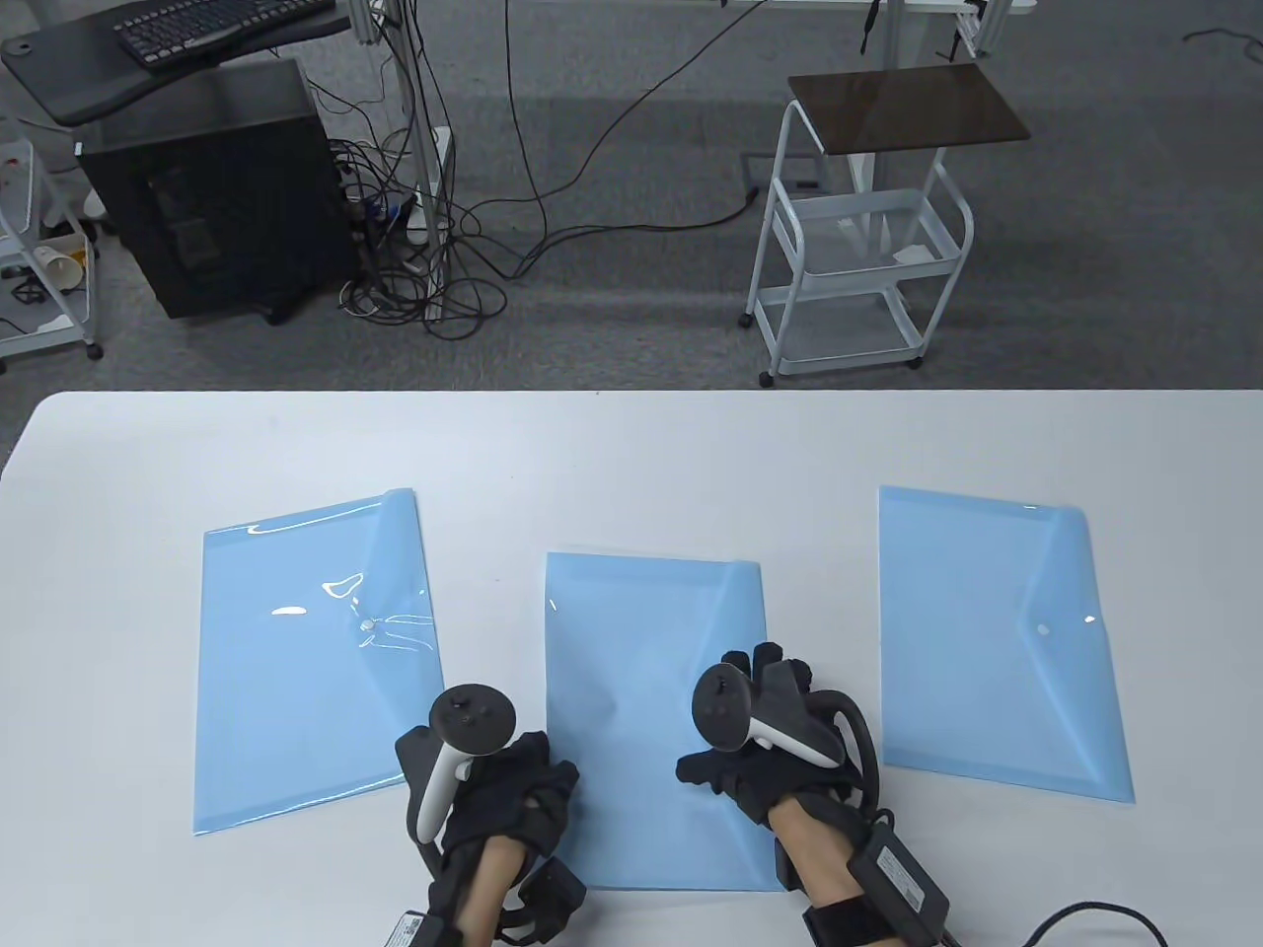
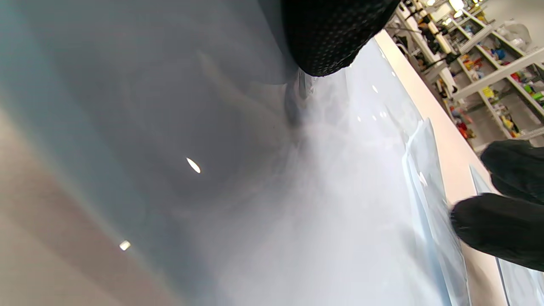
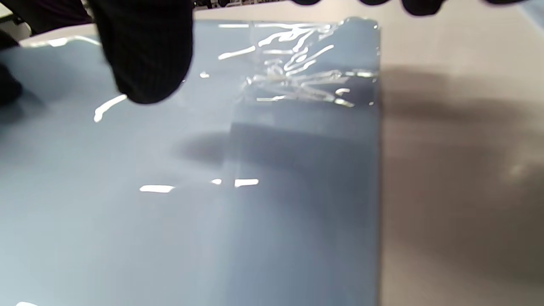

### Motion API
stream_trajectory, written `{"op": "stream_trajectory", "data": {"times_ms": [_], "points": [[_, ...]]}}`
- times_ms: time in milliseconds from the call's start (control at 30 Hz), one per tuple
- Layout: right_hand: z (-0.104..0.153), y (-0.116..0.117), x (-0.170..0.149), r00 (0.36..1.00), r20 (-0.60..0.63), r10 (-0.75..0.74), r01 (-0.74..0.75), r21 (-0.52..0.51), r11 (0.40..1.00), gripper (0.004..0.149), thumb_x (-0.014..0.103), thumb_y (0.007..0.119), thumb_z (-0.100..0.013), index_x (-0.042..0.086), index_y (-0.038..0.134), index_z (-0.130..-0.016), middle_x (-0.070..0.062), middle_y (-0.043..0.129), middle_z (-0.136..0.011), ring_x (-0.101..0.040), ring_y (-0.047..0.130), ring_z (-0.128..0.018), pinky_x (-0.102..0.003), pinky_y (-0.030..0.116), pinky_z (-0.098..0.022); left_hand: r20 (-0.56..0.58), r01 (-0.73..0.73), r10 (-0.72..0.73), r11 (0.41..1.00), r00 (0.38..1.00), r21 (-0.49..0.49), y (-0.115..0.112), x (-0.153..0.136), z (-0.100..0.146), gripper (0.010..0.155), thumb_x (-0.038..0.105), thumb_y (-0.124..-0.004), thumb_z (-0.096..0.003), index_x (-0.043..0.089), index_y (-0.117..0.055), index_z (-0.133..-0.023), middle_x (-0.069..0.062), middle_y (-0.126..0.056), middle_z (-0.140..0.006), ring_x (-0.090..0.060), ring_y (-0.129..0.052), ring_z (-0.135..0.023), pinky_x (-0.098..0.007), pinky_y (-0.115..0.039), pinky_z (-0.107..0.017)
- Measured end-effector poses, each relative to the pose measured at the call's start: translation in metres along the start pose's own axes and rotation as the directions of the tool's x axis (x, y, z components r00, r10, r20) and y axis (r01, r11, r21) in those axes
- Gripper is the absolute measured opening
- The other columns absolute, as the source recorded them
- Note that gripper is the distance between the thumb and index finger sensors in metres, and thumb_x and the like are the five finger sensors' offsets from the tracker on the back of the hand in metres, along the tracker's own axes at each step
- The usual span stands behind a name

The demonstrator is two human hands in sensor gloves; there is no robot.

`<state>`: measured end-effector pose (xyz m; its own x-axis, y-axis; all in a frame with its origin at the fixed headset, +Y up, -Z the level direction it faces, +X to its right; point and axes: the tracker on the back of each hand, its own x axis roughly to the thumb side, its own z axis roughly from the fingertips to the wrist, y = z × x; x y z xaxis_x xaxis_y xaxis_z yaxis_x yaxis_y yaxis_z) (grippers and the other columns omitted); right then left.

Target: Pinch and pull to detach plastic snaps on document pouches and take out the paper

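Fingers of the right hand rest on the middle pouch, covering its flap; whether they pinch is unclear. Left hand presses the opposite edge.

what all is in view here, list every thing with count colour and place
document pouches: 3, light blue, flat on the table: left pouch, middle pouch, right pouch
snaps: 2 visible, whitish, on the left pouch and right pouch; the middle one is hidden
table: 1, white, lower half of the table view
cart: 1, white with dark top, floor, upper right
computer tower: 1, black, floor, upper left
keyboard: 1, black, on a dark desk, top left
cables: several, dark, on the floor
left hand: black glove, at the middle pouch's near left edge
right hand: black glove, on the middle pouch's right side
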<state>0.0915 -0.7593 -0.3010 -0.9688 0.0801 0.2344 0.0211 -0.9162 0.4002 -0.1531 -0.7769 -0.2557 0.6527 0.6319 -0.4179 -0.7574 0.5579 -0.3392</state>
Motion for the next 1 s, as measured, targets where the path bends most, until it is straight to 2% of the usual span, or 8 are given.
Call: {"op": "stream_trajectory", "data": {"times_ms": [200,300,433,500,567,633,800,1000], "points": [[-0.02,0.008,0.01,0.994,-0.04,0.099,-0.098,0.028,0.995,0.108,0.057,0.086,-0.047,-0.008,0.031,-0.113,-0.044,0.04,-0.117,-0.067,0.055,-0.097,-0.077,0.058,-0.061,-0.002,0.008,-0.008,1.0,1.0,0.005,0.0,0.001,0.0,0.047,0.029,-0.079,-0.0543,0.006,-0.07,-0.095,-0.008,-0.099,-0.078,-0.022,-0.114,-0.051,-0.03,-0.102,-0.032],[-0.025,0.008,0.01,0.999,-0.023,0.026,-0.025,0.072,0.997,0.103,0.052,0.087,-0.049,-0.009,0.032,-0.112,-0.045,0.045,-0.115,-0.068,0.059,-0.094,-0.075,0.062,-0.06,-0.003,0.018,-0.018,1.0,1.0,0.012,-0.001,0.002,0.0,0.047,0.029,-0.079,-0.0543,0.006,-0.07,-0.095,-0.008,-0.099,-0.077,-0.021,-0.115,-0.05,-0.029,-0.102,-0.032],[-0.026,0.007,0.013,0.999,-0.002,0.044,-0.044,0.073,0.996,0.092,0.04,0.087,-0.054,-0.009,0.035,-0.112,-0.044,0.048,-0.115,-0.07,0.063,-0.092,-0.073,0.066,-0.061,-0.004,0.021,-0.021,1.0,1.0,0.013,-0.001,0.002,0.0,0.047,0.029,-0.079,-0.0542,0.006,-0.07,-0.094,-0.008,-0.099,-0.077,-0.021,-0.115,-0.05,-0.029,-0.102,-0.032],[-0.027,0.01,0.018,0.997,-0.009,0.078,-0.078,0.052,0.996,0.089,0.038,0.086,-0.056,-0.01,0.036,-0.111,-0.044,0.05,-0.113,-0.071,0.065,-0.09,-0.074,0.067,-0.06,-0.006,0.018,-0.018,1.0,1.0,0.013,-0.001,0.002,0.0,0.047,0.029,-0.079,-0.0542,0.006,-0.07,-0.095,-0.008,-0.099,-0.077,-0.021,-0.114,-0.05,-0.029,-0.102,-0.032],[-0.028,0.014,0.023,0.99,-0.014,0.138,-0.138,0.009,0.99,0.078,0.031,0.079,-0.057,-0.009,0.039,-0.11,-0.045,0.054,-0.111,-0.071,0.069,-0.088,-0.073,0.07,-0.058,-0.008,0.021,-0.021,1.0,1.0,0.016,-0.002,0.002,0.0,0.047,0.029,-0.079,-0.0541,0.006,-0.07,-0.094,-0.008,-0.099,-0.077,-0.021,-0.115,-0.05,-0.029,-0.102,-0.032],[-0.029,0.016,0.027,0.984,-0.026,0.177,-0.177,-0.027,0.984,0.072,0.026,0.077,-0.056,-0.008,0.043,-0.11,-0.045,0.059,-0.109,-0.07,0.073,-0.085,-0.073,0.073,-0.055,-0.009,0.028,-0.028,0.999,1.0,0.019,-0.002,0.003,0.001,0.047,0.029,-0.079,-0.0542,0.006,-0.07,-0.095,-0.008,-0.099,-0.077,-0.021,-0.115,-0.05,-0.029,-0.102,-0.032],[-0.034,0.014,0.03,0.969,-0.075,0.233,-0.24,-0.093,0.966,0.065,0.027,0.079,-0.058,-0.004,0.051,-0.108,-0.038,0.073,-0.103,-0.063,0.085,-0.08,-0.071,0.081,-0.048,-0.011,0.041,-0.041,0.999,0.999,0.028,-0.003,0.003,0.001,0.047,0.029,-0.079,-0.0541,0.006,-0.07,-0.095,-0.007,-0.099,-0.077,-0.02,-0.115,-0.05,-0.029,-0.102,-0.032],[-0.043,0.011,0.035,0.957,-0.087,0.275,-0.283,-0.101,0.954,0.062,0.026,0.081,-0.057,-0.005,0.058,-0.106,-0.037,0.082,-0.094,-0.06,0.093,-0.07,-0.066,0.086,-0.044,-0.013,0.052,-0.052,0.998,0.999,0.036,-0.004,0.003,0.002,0.048,0.029,-0.079,-0.0534,0.007,-0.07,-0.095,-0.006,-0.099,-0.078,-0.019,-0.114,-0.051,-0.029,-0.102,-0.033]]}}
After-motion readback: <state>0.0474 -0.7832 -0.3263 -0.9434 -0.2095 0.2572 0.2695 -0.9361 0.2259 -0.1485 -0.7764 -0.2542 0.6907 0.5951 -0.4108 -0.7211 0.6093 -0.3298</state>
